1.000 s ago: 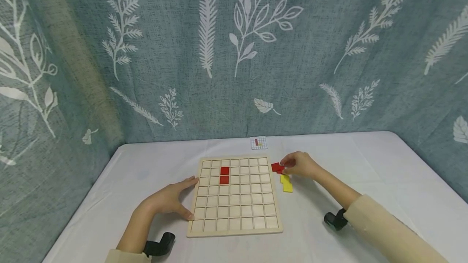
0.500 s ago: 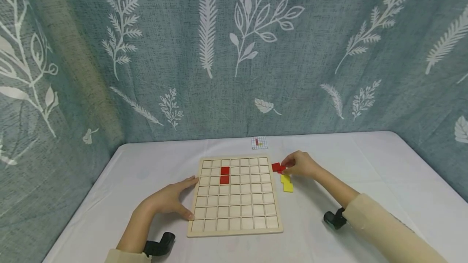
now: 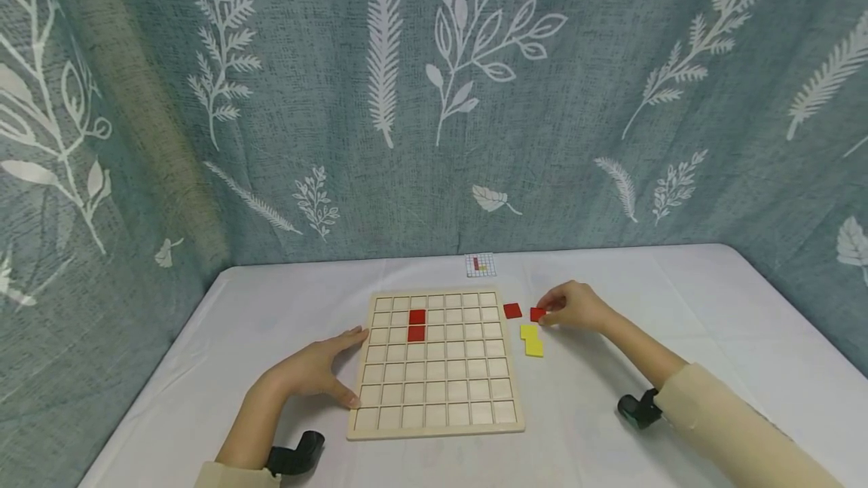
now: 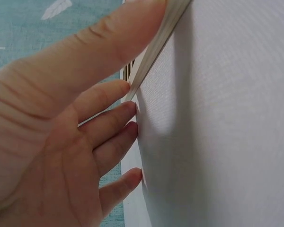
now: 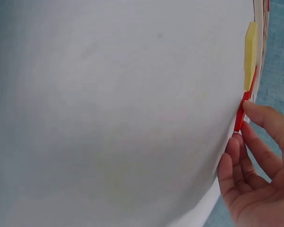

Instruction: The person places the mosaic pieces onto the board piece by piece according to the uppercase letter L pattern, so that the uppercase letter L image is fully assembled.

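Note:
A pale wooden grid board (image 3: 435,373) lies flat, with two red square tiles (image 3: 417,325) in neighbouring cells of one column. My left hand (image 3: 308,370) touches the board's left edge with spread fingers and thumb; the left wrist view shows the thumb (image 4: 128,42) along the wooden side. Right of the board, my right hand (image 3: 575,307) pinches a red tile (image 3: 537,314) between thumb and fingers, close to the tablecloth. The right wrist view also shows this right hand (image 5: 260,175) at the tile's edge. Another red tile (image 3: 512,311) lies beside the board's upper right edge.
Two yellow tiles (image 3: 532,342) lie overlapping or touching just right of the board. A small card (image 3: 480,265) printed with a coloured grid lies at the table's back edge. The white tablecloth (image 3: 651,300) meets a green-blue leaf-patterned curtain (image 3: 407,194) behind.
My right hand has shifted to the right, drawing one red tile away from the other red tile it lay against. The left hand and the board have stayed put.

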Demonstrator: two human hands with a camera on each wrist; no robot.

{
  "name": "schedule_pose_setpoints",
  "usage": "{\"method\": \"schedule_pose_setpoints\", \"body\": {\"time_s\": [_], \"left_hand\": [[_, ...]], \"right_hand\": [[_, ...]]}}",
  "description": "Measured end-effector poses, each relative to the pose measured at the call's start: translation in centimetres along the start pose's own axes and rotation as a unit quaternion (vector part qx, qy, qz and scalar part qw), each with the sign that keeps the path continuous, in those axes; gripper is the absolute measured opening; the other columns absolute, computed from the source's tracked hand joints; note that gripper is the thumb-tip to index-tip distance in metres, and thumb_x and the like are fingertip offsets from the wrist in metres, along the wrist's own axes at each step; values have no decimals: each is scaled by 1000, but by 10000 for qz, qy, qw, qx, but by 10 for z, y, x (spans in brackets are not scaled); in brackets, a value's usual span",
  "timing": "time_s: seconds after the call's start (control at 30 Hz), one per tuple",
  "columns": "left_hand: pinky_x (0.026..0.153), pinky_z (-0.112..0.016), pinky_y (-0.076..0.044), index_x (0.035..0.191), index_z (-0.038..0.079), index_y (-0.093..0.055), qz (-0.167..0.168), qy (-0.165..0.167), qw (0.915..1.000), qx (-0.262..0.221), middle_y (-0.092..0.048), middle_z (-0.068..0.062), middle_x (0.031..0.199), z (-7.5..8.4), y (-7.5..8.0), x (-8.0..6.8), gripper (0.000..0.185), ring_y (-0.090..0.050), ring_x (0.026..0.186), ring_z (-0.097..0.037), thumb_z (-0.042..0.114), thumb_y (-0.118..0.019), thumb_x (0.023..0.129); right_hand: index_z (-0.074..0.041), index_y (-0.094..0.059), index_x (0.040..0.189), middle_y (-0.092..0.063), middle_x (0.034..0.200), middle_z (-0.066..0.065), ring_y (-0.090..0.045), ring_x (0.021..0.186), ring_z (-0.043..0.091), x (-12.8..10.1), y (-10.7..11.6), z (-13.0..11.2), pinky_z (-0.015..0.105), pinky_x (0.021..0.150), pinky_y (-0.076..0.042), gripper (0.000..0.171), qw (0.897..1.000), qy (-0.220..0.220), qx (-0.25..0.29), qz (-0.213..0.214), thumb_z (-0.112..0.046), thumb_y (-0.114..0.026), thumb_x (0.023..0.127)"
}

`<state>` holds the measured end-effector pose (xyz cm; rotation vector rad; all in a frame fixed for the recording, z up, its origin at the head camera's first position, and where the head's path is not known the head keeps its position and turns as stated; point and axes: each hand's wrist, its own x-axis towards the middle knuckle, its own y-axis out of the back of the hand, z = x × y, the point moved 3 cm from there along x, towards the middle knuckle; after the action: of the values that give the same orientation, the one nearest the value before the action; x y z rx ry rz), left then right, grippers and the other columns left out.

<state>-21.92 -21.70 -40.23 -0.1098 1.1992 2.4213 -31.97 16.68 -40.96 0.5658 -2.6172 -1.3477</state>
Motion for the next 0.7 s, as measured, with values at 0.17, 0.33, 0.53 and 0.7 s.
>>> {"method": "schedule_pose_setpoints", "body": {"time_s": [0.17, 0.33, 0.53, 0.7], "left_hand": [[104, -59, -24, 140, 3, -37, 8, -45, 10000, 2, -28, -21, 147, -1, 0, 0, 103, -23, 134, -44, 22, -87, 52], [104, -59, -24, 140, 3, -37, 15, -81, 10000, -10, -28, -22, 147, -3, -1, 0, 103, -23, 134, -45, 22, -87, 53], [104, -59, -25, 140, 4, -37, 27, -51, 10000, -4, -28, -21, 147, -4, -2, 0, 103, -23, 134, -45, 22, -88, 53], [104, -59, -25, 140, 4, -38, 61, -39, 10000, 0, -28, -21, 147, -5, -3, 0, 103, -23, 134, -44, 21, -88, 52]], "right_hand": [[-1, -69, 91, -63, 78, 2, -52, 70, 11, -2, 0, 2, 25, 63, -45, 22, 9998, 193, 82, 49, -15, -75, 74], [-2, -69, 92, -62, 78, 1, -52, 70, 11, -2, -3, 3, 26, 63, -45, 26, 9995, 265, 127, 99, -18, -76, 73], [-1, -70, 93, -62, 79, 3, -51, 70, 11, -3, -4, 3, 26, 63, -45, 27, 9997, 190, 117, 85, -16, -77, 72], [-1, -70, 93, -64, 81, 3, -52, 71, 11, -3, -4, 3, 25, 64, -45, 26, 9997, 177, 144, 68, -15, -77, 72]]}}
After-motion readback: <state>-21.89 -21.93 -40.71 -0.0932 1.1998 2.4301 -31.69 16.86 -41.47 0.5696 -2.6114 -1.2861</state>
